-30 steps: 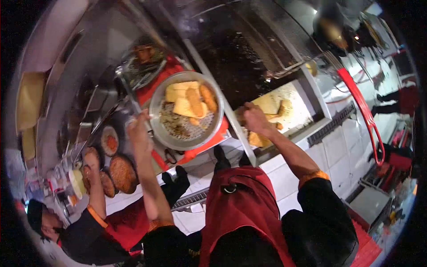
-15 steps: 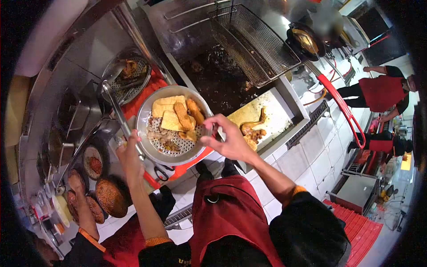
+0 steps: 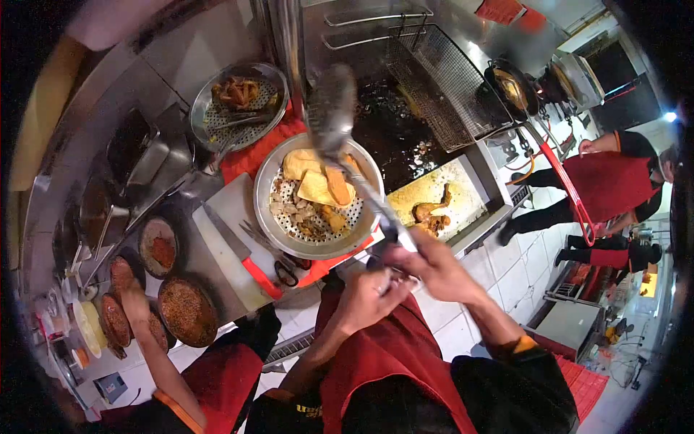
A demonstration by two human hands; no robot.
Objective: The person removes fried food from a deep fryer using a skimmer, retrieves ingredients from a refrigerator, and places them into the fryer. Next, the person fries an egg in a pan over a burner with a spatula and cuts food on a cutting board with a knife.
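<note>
A large metal spoon (image 3: 332, 108), its bowl blurred by motion, is raised above the fryer side of a perforated metal bowl. My right hand (image 3: 444, 271) is closed round the lower end of its long handle. Just beside it, my left hand (image 3: 372, 298) has its fingers curled close to the handle's end; whether they grip it is hidden. Below the spoon, the perforated bowl (image 3: 264, 217) contains yellow fried slabs (image 3: 318, 189), a browned long piece (image 3: 337, 186) and small meat bits (image 3: 293, 210). Neither hand touches this bowl.
Hot oil (image 3: 383, 137) fills the fryer, with a wire basket (image 3: 441, 87) over it. Fried chicken (image 3: 430, 215) lies on the fryer's ledge. A knife (image 3: 231, 242) and scissors (image 3: 285, 271) lie left. A co-worker's hand (image 3: 134, 304) reaches among mortars; other people stand right.
My hands have left the perforated bowl and come together at the spoon's handle, nearer my apron. The spoon has swung from the bowl's left side to above it. The view has shifted slightly.
</note>
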